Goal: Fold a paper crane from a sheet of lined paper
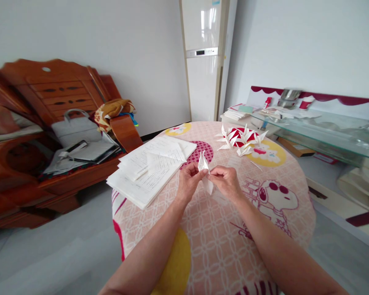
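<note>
Between my two hands is a small white folded paper piece (205, 164), long and pointed, with two narrow tips upward and a flap hanging below. My left hand (190, 180) pinches it from the left side, thumb across its middle. From the right, my right hand (226, 180) pinches its edge with thumb and fingertips. The fingers partly cover the folds. Past my hands, several white folded paper cranes (233, 139) are grouped on the table. Left of my hands lies a stack of written paper sheets (160, 164), with loose folded pieces on top.
A patterned cloth (209, 246) covers the round table. At left stands a wooden bench (61, 90) with a grey bag (75, 130) and papers. To the right is a glass shelf (320, 127) holding metal pots and a red cup (306, 102). A tall white cabinet-style air conditioner (203, 82) stands behind.
</note>
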Tool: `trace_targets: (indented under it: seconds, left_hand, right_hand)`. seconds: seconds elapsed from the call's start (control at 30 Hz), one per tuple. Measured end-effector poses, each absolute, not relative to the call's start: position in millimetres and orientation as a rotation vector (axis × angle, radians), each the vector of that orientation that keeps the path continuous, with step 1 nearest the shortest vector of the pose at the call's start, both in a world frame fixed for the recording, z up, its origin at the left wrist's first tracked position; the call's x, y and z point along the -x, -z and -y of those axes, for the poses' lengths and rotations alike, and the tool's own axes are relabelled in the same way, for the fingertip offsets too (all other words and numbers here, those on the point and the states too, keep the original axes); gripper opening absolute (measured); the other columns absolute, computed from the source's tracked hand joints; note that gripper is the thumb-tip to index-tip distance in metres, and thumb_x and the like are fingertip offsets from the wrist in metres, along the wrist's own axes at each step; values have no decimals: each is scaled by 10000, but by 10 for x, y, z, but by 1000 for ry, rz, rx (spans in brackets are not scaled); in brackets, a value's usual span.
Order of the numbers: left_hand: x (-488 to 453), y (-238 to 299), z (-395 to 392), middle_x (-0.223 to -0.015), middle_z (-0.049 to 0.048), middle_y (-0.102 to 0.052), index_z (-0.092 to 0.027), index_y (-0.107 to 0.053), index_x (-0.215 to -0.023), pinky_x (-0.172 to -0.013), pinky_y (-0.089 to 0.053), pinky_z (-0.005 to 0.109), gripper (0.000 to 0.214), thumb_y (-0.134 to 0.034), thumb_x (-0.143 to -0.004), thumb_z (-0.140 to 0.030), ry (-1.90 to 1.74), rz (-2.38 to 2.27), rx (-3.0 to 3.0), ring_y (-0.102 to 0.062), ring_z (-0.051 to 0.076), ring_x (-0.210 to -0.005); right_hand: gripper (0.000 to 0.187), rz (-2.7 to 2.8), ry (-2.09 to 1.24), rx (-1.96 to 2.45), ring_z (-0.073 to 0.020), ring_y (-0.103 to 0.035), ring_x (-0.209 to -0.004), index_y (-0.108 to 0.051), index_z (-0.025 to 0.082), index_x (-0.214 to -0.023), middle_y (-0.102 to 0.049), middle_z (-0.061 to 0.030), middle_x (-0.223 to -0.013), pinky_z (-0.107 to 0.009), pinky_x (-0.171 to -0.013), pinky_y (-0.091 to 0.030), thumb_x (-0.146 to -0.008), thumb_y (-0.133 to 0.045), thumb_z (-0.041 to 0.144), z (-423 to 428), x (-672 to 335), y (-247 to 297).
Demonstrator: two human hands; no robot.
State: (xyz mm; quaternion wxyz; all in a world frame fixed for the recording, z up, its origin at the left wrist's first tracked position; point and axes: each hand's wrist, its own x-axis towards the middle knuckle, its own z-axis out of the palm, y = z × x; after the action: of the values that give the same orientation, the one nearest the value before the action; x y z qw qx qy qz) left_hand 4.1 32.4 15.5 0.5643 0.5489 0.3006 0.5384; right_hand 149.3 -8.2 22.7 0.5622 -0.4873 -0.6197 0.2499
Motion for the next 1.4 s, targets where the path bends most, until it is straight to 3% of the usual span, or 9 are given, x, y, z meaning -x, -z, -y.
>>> trace_targets:
  seconds: [0.2,0.7,0.93,1.4]
  left_hand:
    - [21,-221,-317,-626,-2,-620,-135,-667,-664,-587,-468,244,329,-843,-673,-414,-1166,-732,-1302,-546,111,-572]
    - [22,-231,-299,-523,-28,-509,-135,-654,-588,-495,-294,216,369,-834,-684,-442,-1262,-800,-1429,-405,74,-499]
    - [22,-229,-307,-534,-10,-561,-140,-677,-593,-506,-353,224,370,-829,-690,-464,-1254,-818,-1428,-456,91,-507]
    - [5,-206,-318,-538,-21,-510,-134,-660,-584,-481,-305,208,410,-814,-704,-494,-1235,-769,-1480,-404,76,-505]
  right_hand:
    - [248,1599,-526,1116,-127,-493,-584,-591,189,-575,-550,15,-596,-266,-583,-368,-816,-636,224,101,-1534,-247]
    - [226,1549,-564,1123,-124,-482,-565,-602,190,-579,-556,25,-578,-266,-582,-369,-790,-669,235,119,-1524,-275]
    - [334,1574,-546,1114,-128,-453,-568,-587,190,-578,-510,14,-575,-274,-559,-341,-863,-625,361,97,-1536,-242]
    - [333,1589,-526,1122,-130,-450,-570,-537,192,-541,-496,17,-568,-286,-574,-326,-844,-626,296,96,-1552,-254]
